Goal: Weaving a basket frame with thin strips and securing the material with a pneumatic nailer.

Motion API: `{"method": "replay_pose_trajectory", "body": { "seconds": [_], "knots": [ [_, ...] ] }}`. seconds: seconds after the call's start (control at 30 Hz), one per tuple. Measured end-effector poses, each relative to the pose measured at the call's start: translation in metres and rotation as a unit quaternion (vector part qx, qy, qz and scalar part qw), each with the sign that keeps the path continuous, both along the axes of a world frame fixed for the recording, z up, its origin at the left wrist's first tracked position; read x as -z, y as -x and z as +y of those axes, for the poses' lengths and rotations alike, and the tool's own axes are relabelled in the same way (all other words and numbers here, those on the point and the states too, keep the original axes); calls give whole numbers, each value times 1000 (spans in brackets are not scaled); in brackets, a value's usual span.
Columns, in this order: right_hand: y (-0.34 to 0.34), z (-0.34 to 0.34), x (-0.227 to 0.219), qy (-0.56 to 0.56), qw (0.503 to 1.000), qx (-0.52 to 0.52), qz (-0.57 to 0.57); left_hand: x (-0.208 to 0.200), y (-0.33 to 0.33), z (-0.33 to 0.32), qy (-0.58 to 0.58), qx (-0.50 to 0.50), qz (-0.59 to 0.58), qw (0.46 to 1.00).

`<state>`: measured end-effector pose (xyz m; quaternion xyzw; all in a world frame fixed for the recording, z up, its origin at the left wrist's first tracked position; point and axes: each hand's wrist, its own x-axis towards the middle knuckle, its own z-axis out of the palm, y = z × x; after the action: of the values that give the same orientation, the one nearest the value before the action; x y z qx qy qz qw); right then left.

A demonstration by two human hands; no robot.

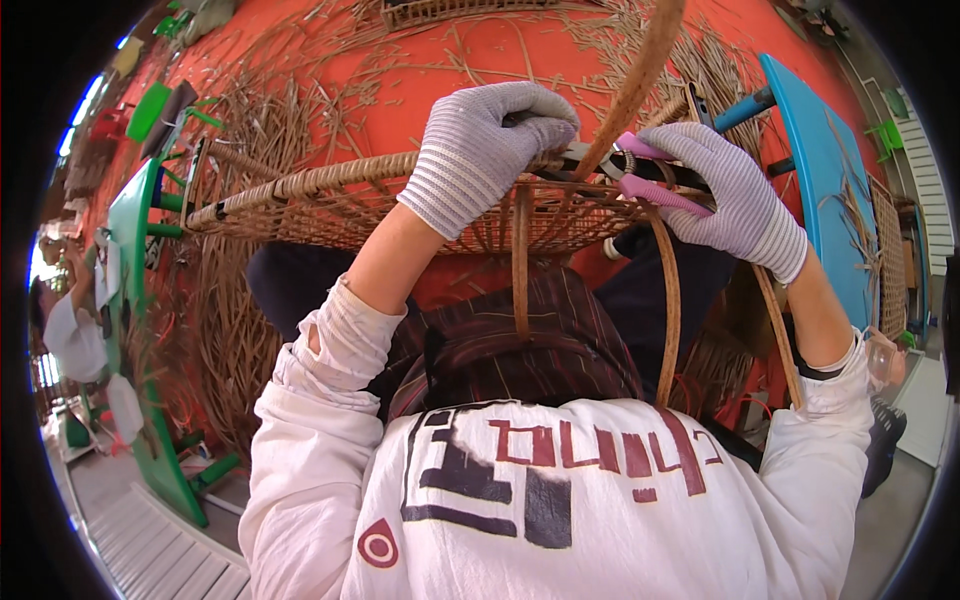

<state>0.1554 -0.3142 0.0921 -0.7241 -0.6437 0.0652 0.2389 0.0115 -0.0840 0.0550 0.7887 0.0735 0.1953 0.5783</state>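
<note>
From the head camera, the basket (305,196), an open weave with a wrapped rim, lies across the person's lap, just beyond a dark striped cloth (520,370). The left hand (490,155), in a striped grey glove, is curled over the rim; its fingertips are partly hidden, so I cannot tell whether they pinch anything. The right hand (735,190), gloved alike, holds pliers (662,194) by their pink handles, which stand apart, with the metal head at the rim.

A thick cane (645,70) rises between the hands, passing in front of the pliers' head. Thinner strips (668,310) hang from the rim toward the lap, one ending near the right forearm. At the left is a green table (130,235), at the right a blue one (825,170); both show legs pointing inward, the blue one's close to the right hand. Loose straw (225,340) litters the red floor (400,100), thickest at the left. Another woven piece (450,8) shows at the top edge, and a green seat (150,110) at upper left.

The white shirt (660,540) bears large dark red and black lettering plus a drop-shaped red emblem (378,545).
</note>
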Motion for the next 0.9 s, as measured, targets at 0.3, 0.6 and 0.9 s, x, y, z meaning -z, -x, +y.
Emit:
{"method": "replay_pose_trajectory", "body": {
  "seconds": [0.3,0.6,0.9],
  "knots": [
    [2,7,4,-4,996,-19,-89,6,0,1,-8,-11,-6,1000],
    [5,8,2,-29,987,-35,-154,2,5,-1,-14,-14,-12,1000],
    [-32,-43,8,-122,963,240,3,1,5,5,117,-121,-92,981]
  ]
}}
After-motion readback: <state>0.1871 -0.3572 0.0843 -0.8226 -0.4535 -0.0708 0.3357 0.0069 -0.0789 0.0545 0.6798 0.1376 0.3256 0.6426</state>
